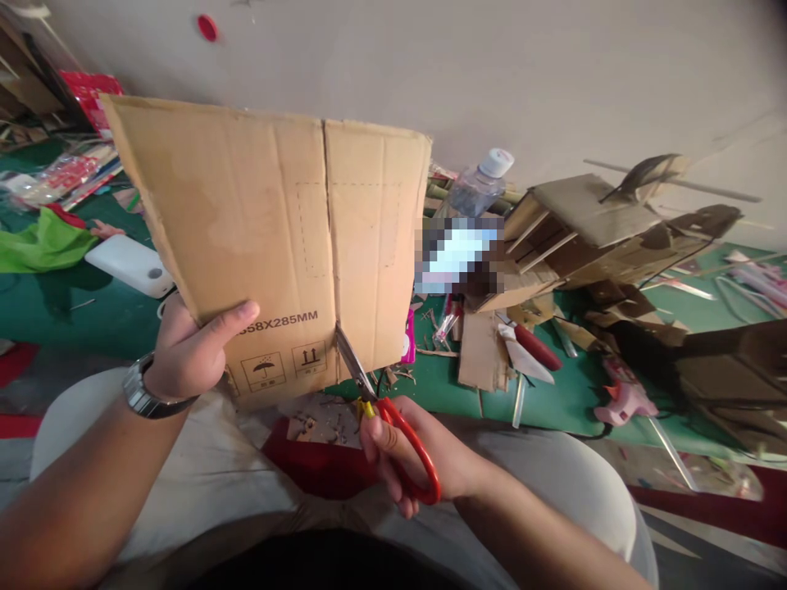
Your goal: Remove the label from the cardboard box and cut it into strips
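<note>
My left hand [193,348] grips the lower left side of a brown cardboard sheet [234,205], thumb on the printed face and fingers hidden behind. The sheet is held up, tilted, above my lap. A dark slit or crease line runs down it from the top edge. In my right hand [409,455] are scissors [406,447] with red handles and a bit of yellow at the pivot. Their blades reach into the cardboard at the lower end of that line, near the printed arrows box.
Behind the sheet stands a green table [424,389] with cardboard scraps. A cardboard model [578,213], a clear bottle [476,184] and a pink glue gun [624,393] are to the right. On the left lie a white device [130,265] and green cloth [46,242].
</note>
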Demonstrator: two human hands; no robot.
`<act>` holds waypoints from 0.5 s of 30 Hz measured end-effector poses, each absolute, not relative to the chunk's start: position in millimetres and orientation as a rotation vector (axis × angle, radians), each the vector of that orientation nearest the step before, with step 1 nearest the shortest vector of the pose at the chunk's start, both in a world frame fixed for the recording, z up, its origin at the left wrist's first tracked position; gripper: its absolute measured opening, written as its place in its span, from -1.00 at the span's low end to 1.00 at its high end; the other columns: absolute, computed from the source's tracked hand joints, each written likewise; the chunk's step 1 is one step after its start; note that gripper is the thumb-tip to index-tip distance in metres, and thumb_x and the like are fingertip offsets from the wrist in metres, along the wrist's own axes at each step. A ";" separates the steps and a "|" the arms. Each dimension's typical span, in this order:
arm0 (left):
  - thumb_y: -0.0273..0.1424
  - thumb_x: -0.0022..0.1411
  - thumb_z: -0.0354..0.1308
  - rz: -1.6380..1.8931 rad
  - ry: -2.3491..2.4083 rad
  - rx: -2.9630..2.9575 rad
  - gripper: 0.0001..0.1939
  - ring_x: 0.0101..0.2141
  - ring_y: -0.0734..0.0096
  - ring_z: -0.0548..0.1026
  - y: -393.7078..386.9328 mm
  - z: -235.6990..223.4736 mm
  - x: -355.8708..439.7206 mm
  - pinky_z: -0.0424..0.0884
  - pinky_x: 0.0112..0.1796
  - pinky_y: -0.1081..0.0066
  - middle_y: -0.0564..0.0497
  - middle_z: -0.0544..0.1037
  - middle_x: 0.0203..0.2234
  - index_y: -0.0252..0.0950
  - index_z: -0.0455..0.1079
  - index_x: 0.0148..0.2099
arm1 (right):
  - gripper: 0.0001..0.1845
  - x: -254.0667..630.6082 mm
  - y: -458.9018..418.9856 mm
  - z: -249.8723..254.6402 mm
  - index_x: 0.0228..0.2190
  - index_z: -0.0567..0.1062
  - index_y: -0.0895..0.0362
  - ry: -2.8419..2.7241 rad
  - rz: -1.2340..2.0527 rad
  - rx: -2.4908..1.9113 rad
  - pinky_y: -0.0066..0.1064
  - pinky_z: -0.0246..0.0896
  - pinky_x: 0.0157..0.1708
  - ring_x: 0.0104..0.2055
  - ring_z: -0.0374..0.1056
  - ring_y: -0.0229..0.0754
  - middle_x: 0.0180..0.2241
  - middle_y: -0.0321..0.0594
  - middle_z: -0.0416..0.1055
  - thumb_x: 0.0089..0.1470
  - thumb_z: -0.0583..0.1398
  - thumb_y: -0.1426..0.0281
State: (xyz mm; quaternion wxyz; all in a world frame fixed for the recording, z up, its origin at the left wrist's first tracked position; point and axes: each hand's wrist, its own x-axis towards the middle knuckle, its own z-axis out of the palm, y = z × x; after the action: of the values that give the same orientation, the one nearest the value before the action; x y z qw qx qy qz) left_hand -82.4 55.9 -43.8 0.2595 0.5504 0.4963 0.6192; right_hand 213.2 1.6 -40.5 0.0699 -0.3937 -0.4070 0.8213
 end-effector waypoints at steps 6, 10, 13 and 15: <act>-0.40 0.16 0.43 1.624 1.295 1.809 -0.69 -0.03 0.11 0.65 50.4 -41.1 -86.2 0.63 -0.01 0.19 0.01 0.71 -0.26 -0.19 0.67 -0.01 | -0.18 207.8 3.0 -44.2 -0.49 0.37 0.15 -1.154 2.462 -1.171 -0.58 0.11 -0.74 -0.73 0.23 -0.37 -0.69 -0.36 0.33 -0.05 0.23 -0.41; -0.37 0.18 0.40 1.517 1.287 1.828 -0.70 0.02 0.04 0.64 45.7 -38.1 -82.1 0.55 0.15 0.02 -0.01 0.70 -0.24 -0.12 0.67 -0.01 | -0.21 205.8 4.3 -43.9 -0.49 0.38 0.17 -1.132 2.435 -1.117 -0.58 0.09 -0.71 -0.68 0.24 -0.40 -0.62 -0.38 0.30 0.00 0.26 -0.35; -0.35 0.14 0.43 1.522 1.301 1.721 -0.74 0.16 -0.06 0.55 43.5 -37.5 -76.6 0.47 0.23 -0.06 -0.05 0.69 -0.17 -0.10 0.69 -0.07 | -0.21 204.6 2.0 -43.9 -0.47 0.35 0.13 -1.151 2.418 -1.140 -0.59 0.09 -0.75 -0.73 0.21 -0.38 -0.68 -0.41 0.28 -0.01 0.22 -0.39; -0.36 0.09 0.47 1.557 1.312 1.628 -0.73 0.22 -0.11 0.48 43.0 -37.8 -74.0 0.46 0.24 -0.09 -0.06 0.68 -0.15 -0.10 0.69 -0.10 | -0.20 204.0 -0.1 -42.9 -0.45 0.35 0.12 -1.181 2.400 -1.173 -0.58 0.10 -0.78 -0.76 0.21 -0.35 -0.72 -0.41 0.29 -0.02 0.19 -0.42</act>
State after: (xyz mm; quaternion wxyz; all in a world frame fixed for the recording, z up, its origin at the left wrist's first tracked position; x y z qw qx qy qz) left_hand -74.0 43.0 -37.8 0.2641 0.6023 0.4853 0.5762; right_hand 204.0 -0.1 -42.9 0.1100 -0.3993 -0.4018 0.8167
